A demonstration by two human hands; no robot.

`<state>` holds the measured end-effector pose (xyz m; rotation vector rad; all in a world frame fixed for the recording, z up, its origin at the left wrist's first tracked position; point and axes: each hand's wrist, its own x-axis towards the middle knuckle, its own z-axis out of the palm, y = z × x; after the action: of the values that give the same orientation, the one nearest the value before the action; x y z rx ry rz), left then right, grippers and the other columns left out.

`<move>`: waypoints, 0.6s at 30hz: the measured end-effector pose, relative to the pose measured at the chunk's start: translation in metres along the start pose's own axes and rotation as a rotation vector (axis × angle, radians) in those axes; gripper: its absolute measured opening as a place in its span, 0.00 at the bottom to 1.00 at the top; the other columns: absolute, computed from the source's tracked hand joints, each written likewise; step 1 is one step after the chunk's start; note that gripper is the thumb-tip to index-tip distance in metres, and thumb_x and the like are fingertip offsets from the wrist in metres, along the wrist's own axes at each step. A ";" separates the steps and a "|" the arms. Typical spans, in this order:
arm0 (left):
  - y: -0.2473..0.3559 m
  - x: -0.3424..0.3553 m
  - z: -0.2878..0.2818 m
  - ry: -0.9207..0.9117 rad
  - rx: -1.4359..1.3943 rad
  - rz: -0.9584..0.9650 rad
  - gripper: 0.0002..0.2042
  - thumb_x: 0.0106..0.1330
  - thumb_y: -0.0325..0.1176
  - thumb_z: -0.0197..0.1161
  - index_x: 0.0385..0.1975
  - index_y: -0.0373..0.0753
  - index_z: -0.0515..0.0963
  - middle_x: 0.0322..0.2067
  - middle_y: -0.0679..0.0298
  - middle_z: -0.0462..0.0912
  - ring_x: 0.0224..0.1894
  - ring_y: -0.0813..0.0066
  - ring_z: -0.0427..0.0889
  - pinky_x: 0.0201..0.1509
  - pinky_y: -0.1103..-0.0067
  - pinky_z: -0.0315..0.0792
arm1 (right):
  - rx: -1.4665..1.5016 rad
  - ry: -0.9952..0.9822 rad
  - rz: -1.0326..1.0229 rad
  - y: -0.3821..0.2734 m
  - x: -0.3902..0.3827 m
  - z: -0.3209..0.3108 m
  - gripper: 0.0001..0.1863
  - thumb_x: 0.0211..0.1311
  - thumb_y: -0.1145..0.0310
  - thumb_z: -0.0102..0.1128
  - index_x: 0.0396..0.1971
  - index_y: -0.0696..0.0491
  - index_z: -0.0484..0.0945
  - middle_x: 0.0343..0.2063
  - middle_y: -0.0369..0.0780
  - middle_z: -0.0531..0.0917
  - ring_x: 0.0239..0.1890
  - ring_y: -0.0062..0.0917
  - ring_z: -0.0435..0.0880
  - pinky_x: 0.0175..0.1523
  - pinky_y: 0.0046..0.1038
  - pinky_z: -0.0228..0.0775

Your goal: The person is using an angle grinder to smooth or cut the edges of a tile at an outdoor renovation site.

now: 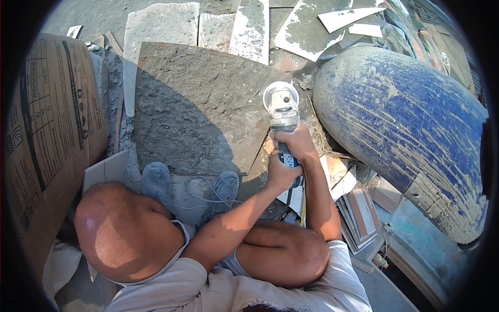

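Both hands are wrapped round an angle grinder [284,120] with a pale, dusty round head and a dark body. My right hand [297,142] grips it just behind the head, and my left hand [283,174] closes round the body nearer to me. The grinder's head is over the right far part of a large slab [182,104] with a rough grey mortar surface. Whether the disc touches the slab is hidden under the guard. The slab lies flat in front of my shoes, partly in shadow.
A scratched blue rounded barrel [395,114] lies to the right. On the left stands a big brown printed cardboard box [57,104]. White-smeared tile pieces [312,28] lie at the far side. Stacked cut tiles [359,218] sit at the right, and a pale cord [200,190] loops near my shoes.
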<state>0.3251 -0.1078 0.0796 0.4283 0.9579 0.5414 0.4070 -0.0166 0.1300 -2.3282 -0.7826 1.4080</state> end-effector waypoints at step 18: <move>0.000 0.007 0.003 -0.049 0.044 -0.027 0.28 0.48 0.30 0.77 0.49 0.33 0.70 0.38 0.63 0.82 0.38 0.76 0.82 0.42 0.77 0.76 | -0.071 0.050 -0.028 -0.004 0.000 -0.006 0.20 0.44 0.69 0.70 0.41 0.58 0.80 0.35 0.38 0.85 0.35 0.23 0.81 0.44 0.27 0.73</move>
<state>0.3303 -0.1037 0.0770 0.4649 0.9290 0.4841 0.4108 -0.0129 0.1351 -2.3867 -0.8605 1.3253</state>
